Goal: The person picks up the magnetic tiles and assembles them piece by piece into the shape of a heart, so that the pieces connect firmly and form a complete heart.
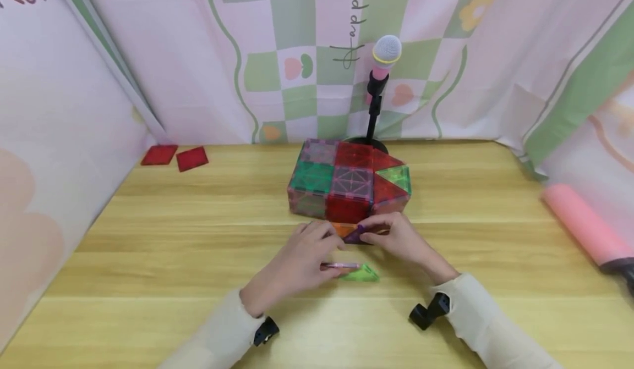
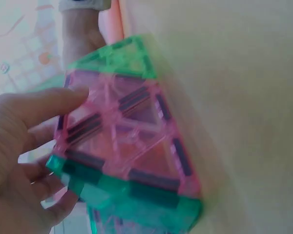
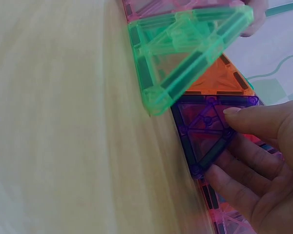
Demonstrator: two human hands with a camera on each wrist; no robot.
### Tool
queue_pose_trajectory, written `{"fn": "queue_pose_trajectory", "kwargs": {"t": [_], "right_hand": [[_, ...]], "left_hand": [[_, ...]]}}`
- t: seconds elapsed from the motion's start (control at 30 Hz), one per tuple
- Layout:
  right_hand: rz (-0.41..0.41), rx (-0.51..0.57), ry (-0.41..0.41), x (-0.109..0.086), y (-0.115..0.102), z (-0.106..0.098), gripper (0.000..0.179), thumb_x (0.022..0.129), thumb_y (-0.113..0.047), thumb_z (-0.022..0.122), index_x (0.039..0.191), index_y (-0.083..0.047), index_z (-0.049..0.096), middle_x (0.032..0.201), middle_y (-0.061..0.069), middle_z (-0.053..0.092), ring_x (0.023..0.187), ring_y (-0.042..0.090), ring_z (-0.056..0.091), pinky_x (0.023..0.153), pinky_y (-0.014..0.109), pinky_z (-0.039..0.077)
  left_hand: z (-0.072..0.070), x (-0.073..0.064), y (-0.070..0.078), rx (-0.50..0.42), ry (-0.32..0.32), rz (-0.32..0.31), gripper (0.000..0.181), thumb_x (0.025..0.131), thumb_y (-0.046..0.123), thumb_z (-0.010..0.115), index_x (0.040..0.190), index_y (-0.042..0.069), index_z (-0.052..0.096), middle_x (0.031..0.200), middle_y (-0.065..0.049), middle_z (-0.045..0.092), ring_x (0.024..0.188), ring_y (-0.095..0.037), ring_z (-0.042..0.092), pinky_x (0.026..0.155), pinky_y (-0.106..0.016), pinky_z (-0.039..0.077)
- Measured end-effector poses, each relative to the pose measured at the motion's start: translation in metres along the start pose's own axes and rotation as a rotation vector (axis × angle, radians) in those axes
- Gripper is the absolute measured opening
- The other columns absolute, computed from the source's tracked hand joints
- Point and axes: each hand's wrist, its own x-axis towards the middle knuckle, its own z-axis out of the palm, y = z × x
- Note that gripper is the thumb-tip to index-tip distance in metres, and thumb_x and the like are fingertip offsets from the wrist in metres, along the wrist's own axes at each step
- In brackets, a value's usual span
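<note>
In the left wrist view my left hand (image 1: 304, 253) grips a pink square magnetic tile (image 2: 141, 129), thumb on its face. A light green triangular tile (image 1: 364, 273) joins one side of the square, and a teal tile (image 2: 132, 192) runs along the opposite side. My right hand (image 1: 396, 240) pinches a purple triangular tile (image 3: 205, 126) between thumb and fingers. Its edge lies against an orange tile (image 3: 217, 80). Just behind both hands sits a box-shaped block of tiles (image 1: 349, 207), topped with red, green, clear and purplish pieces and pointed at the right end.
Two red tiles (image 1: 192, 159) lie at the table's far left. Behind the block a microphone (image 1: 386, 53) stands on a black stand against the patterned curtain (image 1: 297, 22). A pink cylinder (image 1: 584, 223) with a black end is at the right edge.
</note>
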Motion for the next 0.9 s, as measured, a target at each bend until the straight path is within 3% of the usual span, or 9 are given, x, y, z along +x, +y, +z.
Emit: {"fn": "queue_pose_trajectory", "kwargs": {"t": [0.17,0.37,0.5,0.7,0.9], "right_hand": [[0.014,0.010,-0.001,0.000,0.001,0.000,0.019,0.082,0.000,0.070,0.100,0.004,0.072,0.097,0.016,0.069,0.083,0.008,0.066,0.073,0.023,0.054],[0.005,-0.011,-0.002,0.001,-0.002,0.001,0.019,0.082,-0.002,0.071,0.101,0.004,0.071,0.097,0.016,0.069,0.084,0.011,0.066,0.073,0.024,0.055],[-0.001,-0.052,-0.012,0.003,-0.005,0.003,0.022,0.083,-0.004,0.070,0.104,0.002,0.071,0.098,0.015,0.070,0.085,0.014,0.067,0.073,0.023,0.055],[0.006,-0.083,-0.007,0.004,-0.009,0.007,0.022,0.082,-0.001,0.070,0.104,0.001,0.071,0.098,0.015,0.071,0.084,0.018,0.068,0.071,0.023,0.055],[-0.041,-0.111,0.008,0.008,-0.012,0.012,0.021,0.082,0.001,0.070,0.103,0.002,0.071,0.097,0.016,0.071,0.085,0.023,0.069,0.071,0.029,0.057]], "left_hand": [[-0.010,-0.005,-0.012,-0.085,-0.018,-0.037,0.061,0.079,0.049,0.073,0.126,0.013,0.057,0.128,-0.004,0.050,0.118,-0.020,0.047,0.103,-0.042,0.039],[-0.016,-0.018,-0.038,-0.285,-0.189,-0.200,0.099,0.074,0.037,0.081,0.150,0.011,0.023,0.154,-0.011,0.027,0.139,-0.031,0.031,0.111,-0.049,0.030],[-0.013,-0.026,-0.050,-0.380,-0.251,-0.251,0.099,0.077,0.028,0.080,0.152,0.010,0.018,0.153,-0.013,0.029,0.136,-0.030,0.036,0.108,-0.046,0.036],[-0.012,-0.034,-0.055,-0.410,-0.246,-0.233,0.095,0.078,0.026,0.079,0.150,0.005,0.021,0.145,-0.014,0.039,0.127,-0.027,0.045,0.102,-0.042,0.042],[-0.012,-0.039,-0.058,-0.392,-0.234,-0.240,0.095,0.077,0.026,0.079,0.150,0.006,0.023,0.142,-0.013,0.042,0.126,-0.026,0.047,0.103,-0.042,0.042]]}}
